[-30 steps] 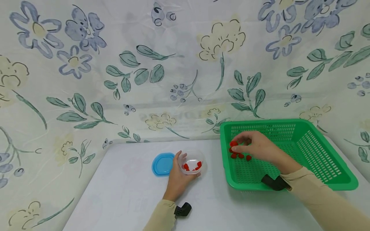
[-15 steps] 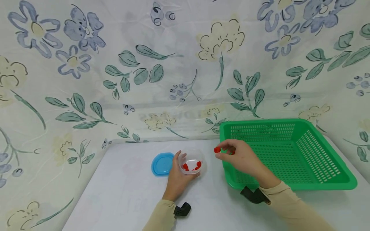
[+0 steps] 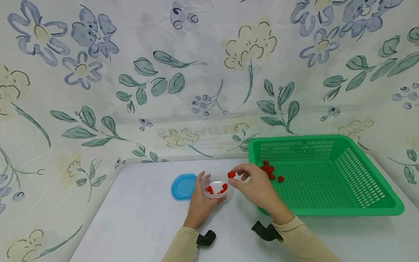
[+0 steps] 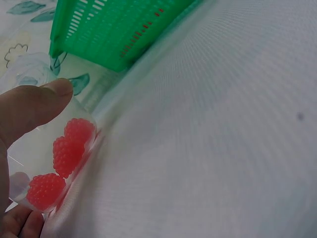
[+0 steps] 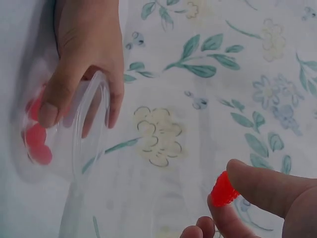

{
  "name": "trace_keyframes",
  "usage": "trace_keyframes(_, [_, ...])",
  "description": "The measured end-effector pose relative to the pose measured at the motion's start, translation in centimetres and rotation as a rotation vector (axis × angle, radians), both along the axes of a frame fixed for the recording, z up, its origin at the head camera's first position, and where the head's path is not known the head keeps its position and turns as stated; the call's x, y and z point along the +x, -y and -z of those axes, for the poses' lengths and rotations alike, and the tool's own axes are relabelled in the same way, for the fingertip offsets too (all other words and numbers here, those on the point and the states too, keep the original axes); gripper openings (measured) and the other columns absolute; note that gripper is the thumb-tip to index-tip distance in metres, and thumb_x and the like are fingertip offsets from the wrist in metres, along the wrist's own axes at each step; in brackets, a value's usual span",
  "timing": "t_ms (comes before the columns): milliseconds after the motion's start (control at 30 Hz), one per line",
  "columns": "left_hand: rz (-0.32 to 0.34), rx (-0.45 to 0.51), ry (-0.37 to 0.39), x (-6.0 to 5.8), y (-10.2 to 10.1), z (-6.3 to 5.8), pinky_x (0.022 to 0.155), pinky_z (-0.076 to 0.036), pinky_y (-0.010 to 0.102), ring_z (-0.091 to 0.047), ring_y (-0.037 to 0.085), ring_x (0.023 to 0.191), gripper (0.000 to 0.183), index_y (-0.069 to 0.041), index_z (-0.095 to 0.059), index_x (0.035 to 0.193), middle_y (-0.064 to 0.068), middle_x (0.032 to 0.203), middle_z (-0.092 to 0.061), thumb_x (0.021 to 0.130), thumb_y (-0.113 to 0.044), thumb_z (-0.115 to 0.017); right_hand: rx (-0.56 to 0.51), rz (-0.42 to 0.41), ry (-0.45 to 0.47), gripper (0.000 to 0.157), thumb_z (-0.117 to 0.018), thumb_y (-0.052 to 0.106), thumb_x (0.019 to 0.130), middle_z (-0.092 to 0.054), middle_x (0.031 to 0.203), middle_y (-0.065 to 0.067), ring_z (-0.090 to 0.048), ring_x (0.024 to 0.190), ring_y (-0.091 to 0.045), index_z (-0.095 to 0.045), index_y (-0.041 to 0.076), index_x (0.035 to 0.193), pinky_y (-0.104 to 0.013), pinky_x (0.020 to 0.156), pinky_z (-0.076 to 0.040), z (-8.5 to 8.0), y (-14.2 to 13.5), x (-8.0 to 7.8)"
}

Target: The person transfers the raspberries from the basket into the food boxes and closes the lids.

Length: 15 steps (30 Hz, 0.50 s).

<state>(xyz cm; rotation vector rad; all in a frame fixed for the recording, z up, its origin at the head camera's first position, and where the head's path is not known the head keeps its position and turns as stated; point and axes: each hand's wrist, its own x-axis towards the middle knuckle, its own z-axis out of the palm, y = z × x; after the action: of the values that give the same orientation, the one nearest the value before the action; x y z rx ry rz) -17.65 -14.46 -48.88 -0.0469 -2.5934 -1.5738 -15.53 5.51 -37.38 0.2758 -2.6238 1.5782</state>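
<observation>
My left hand (image 3: pixel 200 205) grips a clear plastic container (image 3: pixel 216 185) from its left side, thumb and fingers around it. Several raspberries (image 4: pixel 68 154) lie on the container's bottom, seen through the wall in the left wrist view. At the container's right rim, my right hand (image 3: pixel 256 187) pinches one raspberry (image 5: pixel 224 190) between thumb and fingertip. More raspberries (image 3: pixel 269 170) sit in the left end of the green basket (image 3: pixel 327 211), to the right of the right hand. A blue lid (image 3: pixel 183 187) lies on the table left of the container, partly behind the left hand's fingers.
The white table (image 3: pixel 137 214) runs up to a floral cloth backdrop (image 3: pixel 196 91) behind everything. The green basket's left wall rises between its raspberries and the container. A black wrist camera (image 3: pixel 207 238) sticks out beside the left sleeve.
The right hand has lifted a raspberry out of the green basket and carried it left to the container's rim. The left hand and container have stayed in place.
</observation>
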Motion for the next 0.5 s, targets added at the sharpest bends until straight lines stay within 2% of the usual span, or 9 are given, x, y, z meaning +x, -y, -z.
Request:
trace_keyframes(333, [0.011,0.027,-0.002,0.1,0.1,0.1,0.105,-0.046,0.052,-0.044,0.034,0.138,0.107,-0.018,-0.024,0.156,0.005,0.153,-0.045,0.073,-0.022,-0.092,-0.014,0.016,-0.075,0.016,-0.077,0.015,0.087,-0.061,0.093,-0.004,-0.060,0.085,-0.024,-0.074,0.009,0.101,-0.032,0.068,-0.050,1.6,2.7,0.0])
trace_keyframes(500, [0.001,-0.001,-0.004,0.0,0.0,0.2,0.105,-0.046,0.053,-0.045,0.035,0.138,0.107,-0.018,-0.024,0.156,0.007,0.153,-0.046,0.073,-0.023,-0.092,-0.037,0.049,-0.086,0.018,-0.076,0.014,0.088,-0.061,0.093,-0.007,-0.060,0.087,-0.029,-0.073,0.007,0.103,-0.033,0.069,-0.047,2.4,3.8,0.0])
